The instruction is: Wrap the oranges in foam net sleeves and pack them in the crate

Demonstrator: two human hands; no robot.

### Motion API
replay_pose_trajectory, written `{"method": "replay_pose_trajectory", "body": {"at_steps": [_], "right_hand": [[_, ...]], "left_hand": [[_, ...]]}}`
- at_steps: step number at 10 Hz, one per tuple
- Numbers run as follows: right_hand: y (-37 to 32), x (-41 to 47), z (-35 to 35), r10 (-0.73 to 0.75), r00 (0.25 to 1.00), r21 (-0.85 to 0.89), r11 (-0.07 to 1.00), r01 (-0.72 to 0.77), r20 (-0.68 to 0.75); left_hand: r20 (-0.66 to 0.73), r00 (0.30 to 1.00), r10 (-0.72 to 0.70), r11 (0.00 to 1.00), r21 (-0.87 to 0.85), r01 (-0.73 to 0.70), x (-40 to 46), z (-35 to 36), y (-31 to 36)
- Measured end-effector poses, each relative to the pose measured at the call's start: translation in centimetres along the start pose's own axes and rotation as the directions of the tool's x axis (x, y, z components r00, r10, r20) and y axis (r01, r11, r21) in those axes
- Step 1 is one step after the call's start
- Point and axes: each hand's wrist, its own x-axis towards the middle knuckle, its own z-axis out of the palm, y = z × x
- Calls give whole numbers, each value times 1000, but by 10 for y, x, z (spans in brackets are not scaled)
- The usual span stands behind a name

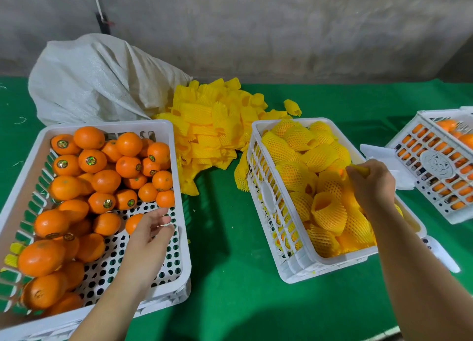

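Left hand (151, 231) reaches into the tray (179, 161) at lower left, fingers loosely spread and holding nothing, just short of a bare orange (134, 222) sitting on the perforated floor. That tray is well stocked: loose oranges (102, 176) piled toward its far and left sides, many with small round stickers.

Over at right centre, the right hand (371, 184) is down in the crate (266, 194), fingers curled and pinching something yellow at the top of the fist, a sleeve end by the look of it, though whether an orange sits inside it I can't tell. The crate is already heaped with wrapped fruit (307, 158), nearly to the rim.

Spare sleeves (210, 125) lie in a loose heap on the green counter (230, 276) between the two containers, spilling from a white sack (97, 79) at upper left.

On handling, I'd say the oranges are firm, fairly weighty and smooth-skinned, so best cupped from above with the fingers round the widest part. The foam net looks feather-light, soft and stretchy; it should be taken by its open rim and pulled wide over the fruit. Wrapped ones will be springy and grippy, but apt to roll off that heap.

A second crate (435, 176) of fruit sits at the right edge.
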Motion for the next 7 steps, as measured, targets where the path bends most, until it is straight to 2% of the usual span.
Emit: {"method": "replay_pose_trajectory", "body": {"at_steps": [1,2,3,4,5,6,7], "right_hand": [[-2,3,-1,-200,976,-145,972,186,-89],[-2,-3,9,-298,954,-350,895,278,-3],[4,-7,19,-93,982,-495,853,165,167],[7,2,17,-102,977,-561,805,193,190],[6,4,15,-183,962,-620,737,270,201],[5,10,17,-166,946,-649,694,312,278],[-6,20,17,-136,950,-574,769,280,281]], "left_hand": [[5,1000,-4,1000,-17,4,-2,2,3],[3,1000,-12,999,-40,12,-3,2,5],[-1,1000,-9,999,-34,9,-3,1,4],[0,1000,2,1000,-13,-2,-2,0,3],[-11,1000,-7,1000,-12,7,0,-1,0],[-12,1000,-23,999,-42,22,-1,-1,1],[-32,999,-44,998,-48,42,2,0,0]]}}
